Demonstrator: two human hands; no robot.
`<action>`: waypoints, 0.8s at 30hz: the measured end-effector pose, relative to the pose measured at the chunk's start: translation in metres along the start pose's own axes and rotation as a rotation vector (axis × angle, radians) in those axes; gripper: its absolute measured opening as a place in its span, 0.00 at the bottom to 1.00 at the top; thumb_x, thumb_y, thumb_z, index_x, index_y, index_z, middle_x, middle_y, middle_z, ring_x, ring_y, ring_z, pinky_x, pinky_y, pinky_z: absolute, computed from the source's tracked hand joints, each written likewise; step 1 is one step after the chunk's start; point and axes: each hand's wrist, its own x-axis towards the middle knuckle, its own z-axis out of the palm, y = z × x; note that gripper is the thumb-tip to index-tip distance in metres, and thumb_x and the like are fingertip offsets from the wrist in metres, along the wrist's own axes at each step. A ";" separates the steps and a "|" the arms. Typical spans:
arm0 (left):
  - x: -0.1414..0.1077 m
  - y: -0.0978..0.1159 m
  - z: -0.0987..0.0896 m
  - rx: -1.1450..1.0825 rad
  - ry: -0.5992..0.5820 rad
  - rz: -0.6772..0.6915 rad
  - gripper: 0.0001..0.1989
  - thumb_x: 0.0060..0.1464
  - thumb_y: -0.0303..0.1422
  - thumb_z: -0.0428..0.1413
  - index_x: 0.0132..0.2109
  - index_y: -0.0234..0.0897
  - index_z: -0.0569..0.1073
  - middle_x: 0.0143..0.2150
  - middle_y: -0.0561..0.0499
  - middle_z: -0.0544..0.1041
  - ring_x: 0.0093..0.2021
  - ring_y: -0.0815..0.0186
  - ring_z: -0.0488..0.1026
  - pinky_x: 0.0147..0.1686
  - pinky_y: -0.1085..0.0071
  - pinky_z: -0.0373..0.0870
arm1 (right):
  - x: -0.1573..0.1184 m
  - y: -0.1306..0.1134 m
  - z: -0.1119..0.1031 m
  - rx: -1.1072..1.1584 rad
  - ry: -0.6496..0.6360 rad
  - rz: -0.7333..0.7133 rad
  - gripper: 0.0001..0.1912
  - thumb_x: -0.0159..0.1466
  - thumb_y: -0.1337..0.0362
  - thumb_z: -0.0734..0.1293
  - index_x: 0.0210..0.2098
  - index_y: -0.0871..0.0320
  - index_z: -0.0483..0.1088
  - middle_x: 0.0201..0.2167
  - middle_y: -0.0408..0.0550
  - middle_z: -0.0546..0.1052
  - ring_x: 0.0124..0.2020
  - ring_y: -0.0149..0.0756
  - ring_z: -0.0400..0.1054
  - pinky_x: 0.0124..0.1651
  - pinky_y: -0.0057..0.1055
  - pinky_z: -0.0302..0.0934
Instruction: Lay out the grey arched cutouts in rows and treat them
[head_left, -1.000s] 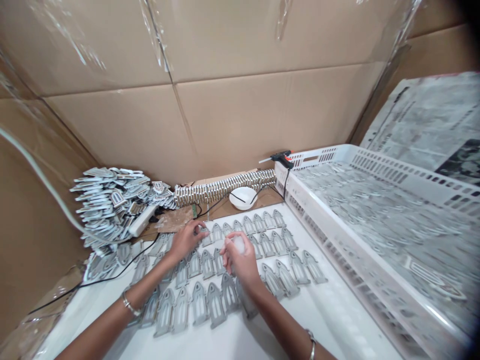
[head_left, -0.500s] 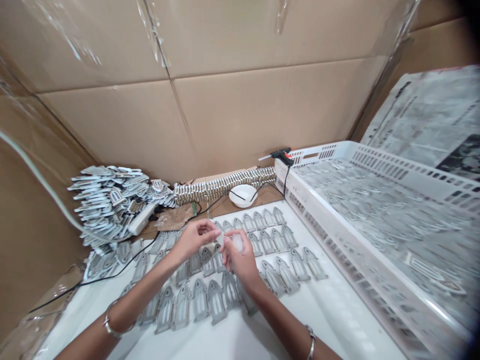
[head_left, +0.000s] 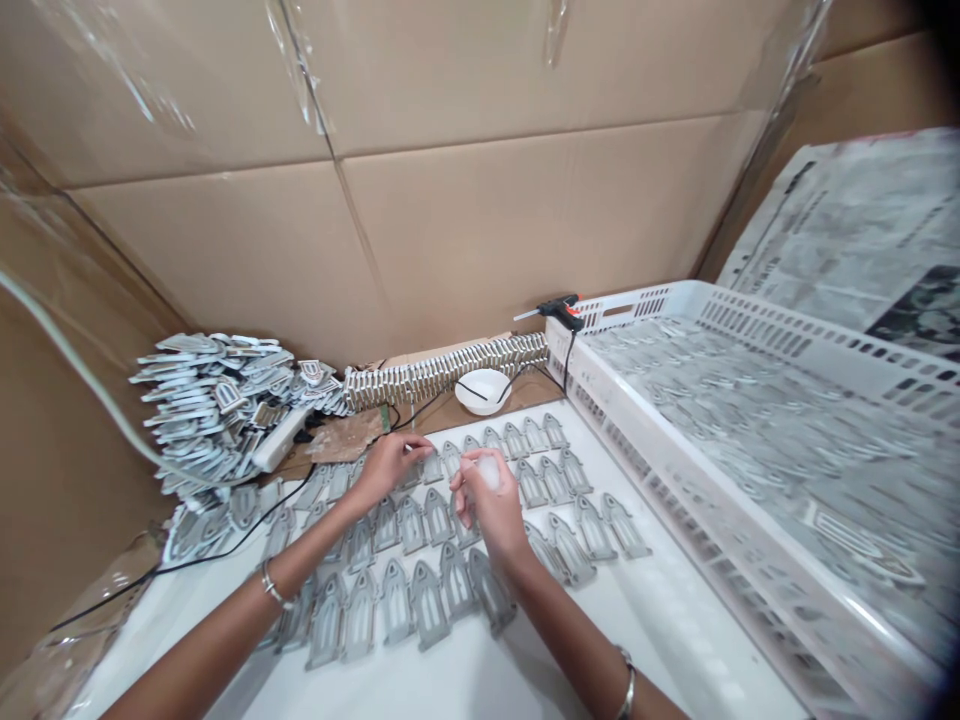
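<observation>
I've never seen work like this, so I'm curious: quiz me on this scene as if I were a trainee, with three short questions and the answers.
1. True or false: the white bowl stands inside the white perforated crate.
2. Which hand holds the whitish lump: the left hand or the right hand?
3. What black tool lies by the crate's corner?

Key: 1. False. 2. The right hand. 3. A hot glue gun.
</observation>
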 end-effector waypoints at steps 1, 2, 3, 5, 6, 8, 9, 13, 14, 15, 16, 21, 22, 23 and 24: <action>0.001 0.000 0.000 0.006 -0.020 0.002 0.14 0.53 0.41 0.56 0.38 0.38 0.83 0.39 0.47 0.84 0.39 0.57 0.78 0.41 0.68 0.67 | 0.000 -0.001 0.000 0.003 0.004 -0.002 0.15 0.56 0.56 0.68 0.36 0.55 0.61 0.19 0.35 0.71 0.13 0.25 0.59 0.12 0.21 0.51; 0.001 -0.001 0.000 0.014 -0.039 0.001 0.14 0.53 0.41 0.56 0.39 0.38 0.83 0.39 0.47 0.84 0.40 0.56 0.78 0.41 0.68 0.67 | 0.000 -0.002 0.000 0.006 0.007 -0.003 0.14 0.56 0.56 0.68 0.36 0.55 0.61 0.19 0.35 0.71 0.13 0.25 0.59 0.12 0.21 0.51; 0.002 -0.001 0.000 0.024 -0.056 -0.003 0.15 0.53 0.41 0.56 0.39 0.38 0.83 0.39 0.47 0.84 0.40 0.56 0.78 0.41 0.68 0.67 | 0.000 -0.002 0.000 0.009 0.010 -0.004 0.14 0.56 0.56 0.68 0.36 0.55 0.61 0.19 0.36 0.71 0.13 0.25 0.59 0.12 0.21 0.51; 0.002 -0.001 0.000 0.052 -0.081 -0.013 0.14 0.54 0.40 0.56 0.39 0.38 0.82 0.39 0.47 0.84 0.40 0.57 0.78 0.41 0.68 0.67 | 0.001 -0.002 -0.001 0.012 0.014 -0.008 0.14 0.57 0.56 0.68 0.36 0.55 0.61 0.19 0.35 0.71 0.13 0.25 0.59 0.12 0.20 0.51; 0.003 -0.001 0.000 0.067 -0.088 -0.015 0.14 0.54 0.40 0.56 0.39 0.38 0.82 0.39 0.48 0.84 0.40 0.57 0.78 0.41 0.68 0.67 | 0.001 -0.002 -0.001 0.014 0.014 -0.010 0.14 0.57 0.56 0.68 0.36 0.55 0.62 0.19 0.35 0.71 0.13 0.25 0.59 0.11 0.20 0.51; 0.003 -0.003 0.001 0.094 -0.090 -0.010 0.12 0.54 0.39 0.56 0.38 0.39 0.82 0.39 0.49 0.83 0.41 0.58 0.78 0.42 0.69 0.66 | 0.002 -0.001 -0.002 0.019 0.014 -0.012 0.14 0.57 0.56 0.68 0.36 0.55 0.62 0.19 0.35 0.71 0.13 0.25 0.59 0.11 0.20 0.51; 0.002 -0.004 0.002 0.107 -0.088 -0.004 0.11 0.54 0.39 0.57 0.38 0.39 0.82 0.39 0.49 0.83 0.41 0.58 0.77 0.43 0.69 0.66 | 0.003 -0.001 -0.003 0.021 0.014 -0.012 0.14 0.57 0.56 0.68 0.36 0.55 0.62 0.19 0.35 0.71 0.13 0.25 0.59 0.11 0.20 0.51; 0.000 -0.009 0.005 0.150 -0.061 0.006 0.09 0.51 0.37 0.59 0.37 0.39 0.80 0.40 0.48 0.80 0.42 0.59 0.75 0.44 0.68 0.66 | 0.003 0.000 -0.003 0.026 0.024 -0.014 0.15 0.57 0.56 0.69 0.36 0.56 0.61 0.19 0.35 0.71 0.13 0.25 0.59 0.11 0.20 0.50; 0.000 -0.009 0.006 0.160 -0.039 0.000 0.09 0.50 0.37 0.60 0.39 0.39 0.79 0.40 0.49 0.79 0.41 0.59 0.75 0.43 0.68 0.66 | 0.003 0.000 -0.003 0.026 0.028 -0.016 0.15 0.57 0.56 0.69 0.36 0.55 0.61 0.19 0.35 0.71 0.13 0.25 0.59 0.11 0.20 0.50; -0.001 -0.009 0.007 0.168 -0.013 -0.007 0.11 0.49 0.36 0.61 0.40 0.39 0.78 0.39 0.49 0.78 0.41 0.59 0.74 0.43 0.68 0.66 | 0.003 0.000 -0.003 0.026 0.030 -0.018 0.15 0.56 0.56 0.69 0.36 0.55 0.61 0.19 0.35 0.71 0.13 0.25 0.59 0.11 0.20 0.50; -0.001 -0.007 0.007 0.169 0.012 -0.013 0.12 0.48 0.36 0.62 0.41 0.39 0.78 0.38 0.50 0.77 0.40 0.60 0.74 0.41 0.69 0.66 | 0.002 0.000 -0.004 0.026 0.033 -0.020 0.15 0.56 0.56 0.69 0.36 0.55 0.61 0.19 0.35 0.71 0.13 0.25 0.60 0.11 0.20 0.50; -0.012 0.026 0.005 -0.153 0.013 0.028 0.14 0.54 0.44 0.58 0.38 0.37 0.75 0.33 0.51 0.75 0.33 0.64 0.70 0.35 0.72 0.65 | 0.005 0.004 -0.006 -0.028 -0.044 0.040 0.15 0.56 0.55 0.69 0.36 0.55 0.62 0.19 0.37 0.73 0.13 0.26 0.61 0.12 0.20 0.51; -0.016 0.036 0.004 -0.245 -0.002 0.041 0.15 0.56 0.45 0.56 0.38 0.36 0.75 0.34 0.51 0.75 0.34 0.65 0.70 0.35 0.72 0.65 | 0.006 0.005 -0.007 -0.053 -0.076 0.071 0.15 0.56 0.54 0.69 0.35 0.55 0.62 0.19 0.37 0.73 0.13 0.26 0.62 0.11 0.20 0.50; -0.020 0.045 0.003 -0.312 -0.027 0.048 0.16 0.56 0.46 0.56 0.39 0.36 0.75 0.35 0.51 0.75 0.34 0.65 0.71 0.34 0.72 0.65 | 0.007 0.007 -0.007 -0.083 -0.108 0.103 0.16 0.55 0.54 0.70 0.34 0.55 0.62 0.19 0.38 0.74 0.13 0.27 0.62 0.11 0.20 0.50; -0.025 0.053 0.001 -0.345 -0.063 0.048 0.16 0.55 0.46 0.57 0.39 0.36 0.74 0.35 0.51 0.76 0.32 0.66 0.70 0.33 0.73 0.64 | 0.007 0.008 -0.007 -0.116 -0.138 0.134 0.16 0.55 0.54 0.70 0.33 0.55 0.62 0.20 0.39 0.75 0.12 0.27 0.62 0.10 0.20 0.49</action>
